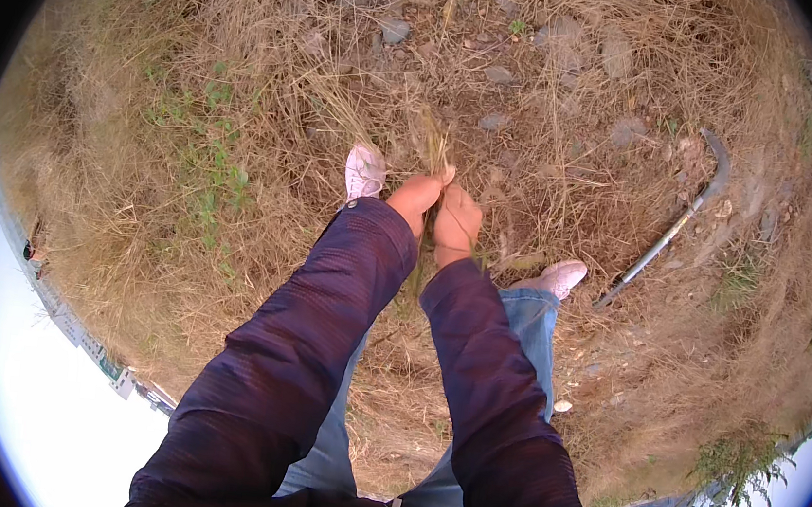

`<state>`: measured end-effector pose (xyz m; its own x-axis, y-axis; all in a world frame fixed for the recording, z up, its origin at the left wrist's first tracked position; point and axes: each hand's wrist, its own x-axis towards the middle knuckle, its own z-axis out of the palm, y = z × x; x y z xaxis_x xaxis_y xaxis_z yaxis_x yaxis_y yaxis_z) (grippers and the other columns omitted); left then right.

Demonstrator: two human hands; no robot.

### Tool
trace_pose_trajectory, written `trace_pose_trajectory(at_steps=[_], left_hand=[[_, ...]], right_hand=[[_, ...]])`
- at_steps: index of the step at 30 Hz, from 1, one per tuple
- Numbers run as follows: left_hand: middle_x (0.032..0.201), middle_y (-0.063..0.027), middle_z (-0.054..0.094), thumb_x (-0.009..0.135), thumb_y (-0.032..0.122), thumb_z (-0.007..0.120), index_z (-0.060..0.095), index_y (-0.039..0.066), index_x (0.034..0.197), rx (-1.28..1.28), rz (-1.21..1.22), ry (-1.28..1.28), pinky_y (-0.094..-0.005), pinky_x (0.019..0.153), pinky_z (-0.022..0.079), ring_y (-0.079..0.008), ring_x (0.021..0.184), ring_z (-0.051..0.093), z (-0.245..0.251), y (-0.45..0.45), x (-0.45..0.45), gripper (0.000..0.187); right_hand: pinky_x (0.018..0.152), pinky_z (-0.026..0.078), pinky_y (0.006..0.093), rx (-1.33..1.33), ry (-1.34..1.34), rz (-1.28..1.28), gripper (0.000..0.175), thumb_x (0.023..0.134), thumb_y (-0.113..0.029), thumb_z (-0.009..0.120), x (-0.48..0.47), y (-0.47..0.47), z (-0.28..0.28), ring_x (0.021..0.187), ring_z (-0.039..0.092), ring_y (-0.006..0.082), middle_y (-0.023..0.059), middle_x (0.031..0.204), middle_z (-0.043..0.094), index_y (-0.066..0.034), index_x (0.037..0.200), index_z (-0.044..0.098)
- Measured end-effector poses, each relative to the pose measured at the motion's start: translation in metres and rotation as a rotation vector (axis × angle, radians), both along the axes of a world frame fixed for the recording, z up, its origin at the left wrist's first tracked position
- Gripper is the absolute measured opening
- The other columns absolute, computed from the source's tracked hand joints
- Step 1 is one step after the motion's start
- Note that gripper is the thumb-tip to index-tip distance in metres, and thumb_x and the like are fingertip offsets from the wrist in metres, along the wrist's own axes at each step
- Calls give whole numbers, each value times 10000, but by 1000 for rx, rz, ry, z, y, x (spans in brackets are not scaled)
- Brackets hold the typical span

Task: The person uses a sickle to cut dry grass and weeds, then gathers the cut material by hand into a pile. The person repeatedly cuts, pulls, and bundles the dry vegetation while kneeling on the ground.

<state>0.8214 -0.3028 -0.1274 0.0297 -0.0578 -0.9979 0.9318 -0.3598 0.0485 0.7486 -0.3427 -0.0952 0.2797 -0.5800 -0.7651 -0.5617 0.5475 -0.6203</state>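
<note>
Between my feet, both hands meet around a thin bunch of dry grass stalks (pixel 435 141), whose tops stick out beyond my fingers. My left hand (pixel 415 197) closes on the bunch from the left. My right hand (pixel 458 218) is curled on the same stalks, right beside it; its fingertips are hidden. To the right a sickle (pixel 660 245) with a long, pale handle and a curved metal blade lies on the ground, apart from my hands.
My light shoes stand on the ground, the left one (pixel 365 173) beside my left hand, the right one (pixel 563 277) nearer the sickle. Stones (pixel 394 30) lie ahead among dry grass (pixel 288 29). Green weeds (pixel 217 155) grow at left, a leafy bush (pixel 741 462) at lower right.
</note>
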Motion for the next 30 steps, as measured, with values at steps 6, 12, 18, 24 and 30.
trace_pose_trajectory(at_steps=[6, 12, 18, 24, 30], left_hand=[[580, -27, 460, 889, 157, 501, 543, 74, 766, 201, 240, -31, -337, 406, 324, -161, 465, 423, 40, -16, -47, 155], [585, 6, 446, 948, 250, 473, 572, 78, 854, 49, 232, -194, -292, 361, 241, -120, 411, 380, 139, -33, -68, 219], [611, -187, 585, 887, 173, 568, 631, -16, 809, -303, -422, -549, -398, 527, 473, -314, 543, 603, 210, -53, -95, 214], [625, -127, 579, 920, 183, 555, 628, -44, 872, -241, -397, -661, -353, 500, 435, -179, 540, 542, 207, -59, -84, 244], [647, 24, 500, 944, 209, 522, 590, 46, 848, 89, 155, -656, -265, 454, 340, -77, 531, 443, 158, -10, -43, 201]], right_hand=[[582, 417, 350, 2, 129, 84, 312, 955, -232, 506, -74, 23, 89, 585, 471, 166, 133, 614, 522, 37, 819, 585], [493, 400, 343, -84, -11, 428, 289, 924, -166, 586, -110, -23, 164, 484, 477, 198, 136, 589, 516, 16, 718, 498], [676, 484, 400, -193, -219, 723, 172, 803, -84, 650, -145, -42, 199, 738, 611, 328, 204, 826, 621, 37, 914, 597], [851, 488, 426, -474, -294, 811, 365, 766, -59, 643, -144, -96, 227, 948, 618, 354, 220, 1008, 636, 39, 1111, 576], [1005, 412, 411, -380, -72, 186, 546, 860, -153, 668, -113, -167, 187, 1131, 541, 287, 198, 1241, 534, 28, 1308, 414]])
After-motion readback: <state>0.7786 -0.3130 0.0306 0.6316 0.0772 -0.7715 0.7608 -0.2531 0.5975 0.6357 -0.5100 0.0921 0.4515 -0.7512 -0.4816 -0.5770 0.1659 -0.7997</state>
